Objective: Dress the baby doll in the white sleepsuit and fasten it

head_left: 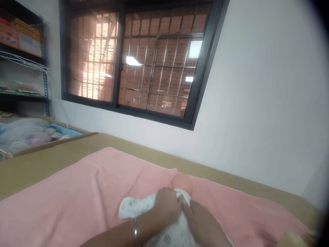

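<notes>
A white baby garment [138,206] with a small green print lies on a pink blanket [123,171]. Out of its neck end shows a smooth, round, pinkish head [182,181] that looks like a baby doll's; the rest of the body is hidden by cloth and hands. My left hand [167,203], with a thin bracelet on the wrist, is closed on the garment's front just below the head. Close against it, my right hand [203,218] has thumb and fingers closed on the same cloth. Their fingertips meet, and any fastener there is too small to make out.
The blanket covers a tan tabletop [108,141] against a white wall with a barred window [154,65]. A box of soft cloth items [28,132] stands at the left, below a dark shelf [23,97]. Something blurred and yellowish [291,239] sits at the lower right.
</notes>
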Demonstrator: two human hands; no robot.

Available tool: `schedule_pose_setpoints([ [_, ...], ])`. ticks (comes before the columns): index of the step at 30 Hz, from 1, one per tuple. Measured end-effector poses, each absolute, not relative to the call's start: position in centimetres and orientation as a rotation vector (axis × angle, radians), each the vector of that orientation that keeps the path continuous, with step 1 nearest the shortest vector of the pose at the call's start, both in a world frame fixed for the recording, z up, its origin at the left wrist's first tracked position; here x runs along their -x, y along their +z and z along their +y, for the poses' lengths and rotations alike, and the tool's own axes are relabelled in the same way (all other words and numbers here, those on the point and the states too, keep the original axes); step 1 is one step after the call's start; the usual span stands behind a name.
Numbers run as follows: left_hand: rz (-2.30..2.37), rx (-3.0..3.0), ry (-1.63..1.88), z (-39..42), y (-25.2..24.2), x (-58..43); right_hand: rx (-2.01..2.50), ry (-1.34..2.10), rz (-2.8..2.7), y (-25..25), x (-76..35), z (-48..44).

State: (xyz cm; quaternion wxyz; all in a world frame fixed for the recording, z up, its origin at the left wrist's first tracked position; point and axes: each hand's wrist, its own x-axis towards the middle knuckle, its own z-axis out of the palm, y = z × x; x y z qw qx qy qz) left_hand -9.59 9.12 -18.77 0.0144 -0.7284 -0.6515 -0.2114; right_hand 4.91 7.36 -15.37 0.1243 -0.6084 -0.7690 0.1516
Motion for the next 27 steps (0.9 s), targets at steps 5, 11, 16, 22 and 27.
schedule_pose_setpoints([
  [5,-1.986,2.288,-0.666,8.7,-18.2,9.4,1.721,0.549,-2.248,-15.7,-4.5,7.7],
  [11,-1.92,2.272,-0.716,9.1,-18.8,9.4,1.798,0.42,-2.289,-16.6,-4.6,8.7],
  [16,-1.967,2.319,-0.693,10.2,-19.4,10.1,1.805,0.482,-2.165,-16.0,-3.7,7.7],
  [22,-1.798,2.294,-0.97,10.2,-19.7,9.4,1.83,0.576,-2.193,-16.6,-5.4,9.4],
  [27,-1.981,2.238,-0.834,10.2,-19.2,9.7,1.812,0.492,-2.2,-15.7,-4.7,8.5],
])
